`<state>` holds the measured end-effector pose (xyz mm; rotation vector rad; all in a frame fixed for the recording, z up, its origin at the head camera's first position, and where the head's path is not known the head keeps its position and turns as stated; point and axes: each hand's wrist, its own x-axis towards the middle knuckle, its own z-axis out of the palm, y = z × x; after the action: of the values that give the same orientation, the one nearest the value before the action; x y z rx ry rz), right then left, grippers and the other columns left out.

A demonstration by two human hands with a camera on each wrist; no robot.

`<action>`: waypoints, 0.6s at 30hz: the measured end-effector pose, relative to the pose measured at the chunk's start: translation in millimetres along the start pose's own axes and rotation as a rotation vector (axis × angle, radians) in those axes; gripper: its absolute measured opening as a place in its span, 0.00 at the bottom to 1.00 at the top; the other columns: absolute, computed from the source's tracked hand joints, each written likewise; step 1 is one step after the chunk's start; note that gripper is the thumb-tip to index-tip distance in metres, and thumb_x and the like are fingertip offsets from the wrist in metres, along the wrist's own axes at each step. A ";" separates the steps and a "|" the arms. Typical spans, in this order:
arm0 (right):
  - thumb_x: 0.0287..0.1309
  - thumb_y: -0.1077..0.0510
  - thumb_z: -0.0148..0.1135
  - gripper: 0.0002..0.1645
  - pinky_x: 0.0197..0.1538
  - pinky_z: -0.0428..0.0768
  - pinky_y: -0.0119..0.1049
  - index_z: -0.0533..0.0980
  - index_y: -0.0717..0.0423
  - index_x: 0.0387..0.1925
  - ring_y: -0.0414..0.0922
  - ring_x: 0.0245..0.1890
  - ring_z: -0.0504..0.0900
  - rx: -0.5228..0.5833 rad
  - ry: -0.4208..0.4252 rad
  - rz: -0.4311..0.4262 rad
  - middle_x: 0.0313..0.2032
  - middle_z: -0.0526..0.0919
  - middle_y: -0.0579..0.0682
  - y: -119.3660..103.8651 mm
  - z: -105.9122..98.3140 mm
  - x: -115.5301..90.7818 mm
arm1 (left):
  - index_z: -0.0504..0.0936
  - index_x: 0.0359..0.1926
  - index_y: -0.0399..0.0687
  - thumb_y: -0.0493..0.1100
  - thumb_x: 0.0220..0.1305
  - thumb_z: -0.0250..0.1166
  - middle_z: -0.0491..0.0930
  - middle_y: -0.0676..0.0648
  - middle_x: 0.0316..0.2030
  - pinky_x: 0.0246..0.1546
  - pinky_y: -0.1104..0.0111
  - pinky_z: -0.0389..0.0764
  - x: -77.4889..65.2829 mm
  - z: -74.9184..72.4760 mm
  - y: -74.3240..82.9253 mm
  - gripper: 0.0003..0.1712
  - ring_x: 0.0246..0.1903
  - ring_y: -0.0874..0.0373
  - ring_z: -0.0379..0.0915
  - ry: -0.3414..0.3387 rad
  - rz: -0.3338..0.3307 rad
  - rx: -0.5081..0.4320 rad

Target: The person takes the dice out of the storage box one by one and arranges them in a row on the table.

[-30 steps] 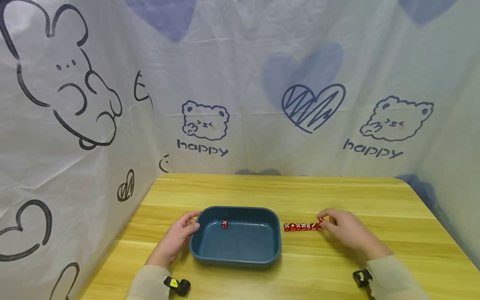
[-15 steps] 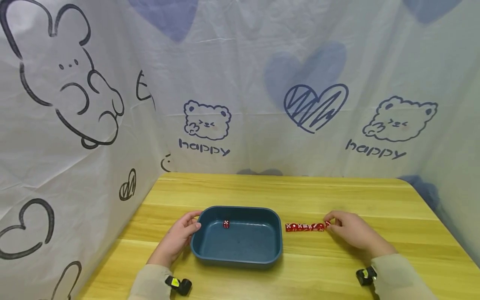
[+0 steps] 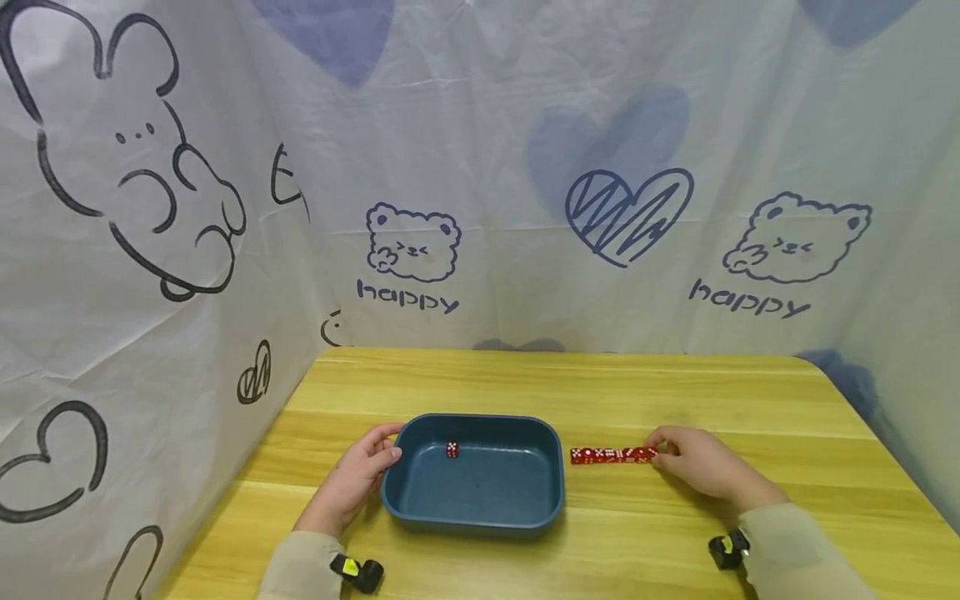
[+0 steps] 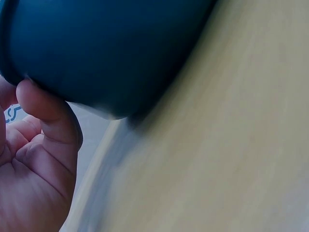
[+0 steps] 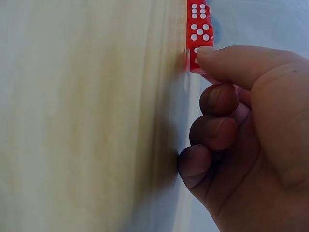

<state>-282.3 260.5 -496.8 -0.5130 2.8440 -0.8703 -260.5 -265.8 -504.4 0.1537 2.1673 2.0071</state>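
My left hand (image 3: pixel 356 475) grips the left rim of a dark teal plastic tray (image 3: pixel 472 527), the thumb against its wall. In the left wrist view the thumb (image 4: pixel 46 108) touches the outside of the tray. One red die (image 3: pixel 452 450) with white pips lies inside, near the back left. To the right of the tray runs a straight row of several red dice (image 3: pixel 607 455) on the table. At its right end my right hand (image 3: pixel 705 462) pinches the last die (image 5: pixel 195 65), which lines up with the row; the thumb partly covers it.
A yellow wood-grain table (image 3: pixel 465 379) carries the tray and dice. Behind it and at both sides hangs a pale printed cloth (image 3: pixel 495 275). A black wrist camera (image 3: pixel 727 550) sits on the right sleeve, another (image 3: pixel 358 573) on the left.
A second ago my right hand held a die slightly raised and tilted at the row's end. The hand shifted right, then lowered it into line. My left hand stays on the tray.
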 end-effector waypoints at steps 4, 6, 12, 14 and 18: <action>0.66 0.57 0.65 0.14 0.38 0.74 0.43 0.80 0.52 0.52 0.42 0.31 0.73 -0.014 -0.003 0.004 0.31 0.77 0.43 0.4 1.1 0.8 | 0.63 0.72 0.36 0.36 0.74 0.57 0.73 0.37 0.45 0.33 0.70 0.78 0.0 0.7 0.1 0.29 0.36 0.55 0.74 0.004 -0.003 -0.001; 0.66 0.57 0.65 0.14 0.38 0.74 0.43 0.80 0.52 0.52 0.42 0.31 0.73 -0.017 -0.004 0.008 0.31 0.77 0.43 0.1 1.6 0.9 | 0.63 0.72 0.36 0.36 0.75 0.57 0.73 0.36 0.45 0.33 0.70 0.78 -0.1 0.7 0.0 0.29 0.36 0.55 0.74 0.005 -0.003 0.001; 0.65 0.57 0.65 0.16 0.32 0.71 0.42 0.79 0.52 0.53 0.45 0.28 0.71 0.019 -0.005 0.035 0.28 0.74 0.46 -0.9 3.8 0.6 | 0.63 0.72 0.36 0.36 0.75 0.57 0.73 0.36 0.45 0.33 0.70 0.78 -0.1 0.7 0.0 0.29 0.36 0.55 0.74 0.007 -0.002 0.010; 0.65 0.57 0.66 0.16 0.31 0.71 0.41 0.79 0.52 0.54 0.45 0.27 0.70 0.027 0.000 0.039 0.28 0.74 0.46 -0.6 4.3 1.0 | 0.63 0.72 0.36 0.36 0.75 0.57 0.73 0.36 0.45 0.33 0.70 0.78 -0.2 0.7 0.4 0.29 0.36 0.55 0.74 0.005 -0.002 0.008; 0.64 0.56 0.66 0.16 0.30 0.71 0.40 0.79 0.50 0.53 0.44 0.26 0.70 0.034 0.010 0.045 0.27 0.74 0.46 0.0 4.8 2.3 | 0.62 0.72 0.36 0.37 0.75 0.57 0.73 0.37 0.45 0.34 0.70 0.79 -0.8 0.5 1.2 0.29 0.36 0.55 0.74 0.005 -0.001 0.008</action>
<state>-283.3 257.1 -500.9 -0.4393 2.8324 -0.9146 -259.7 -265.4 -503.2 0.1496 2.1782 2.0007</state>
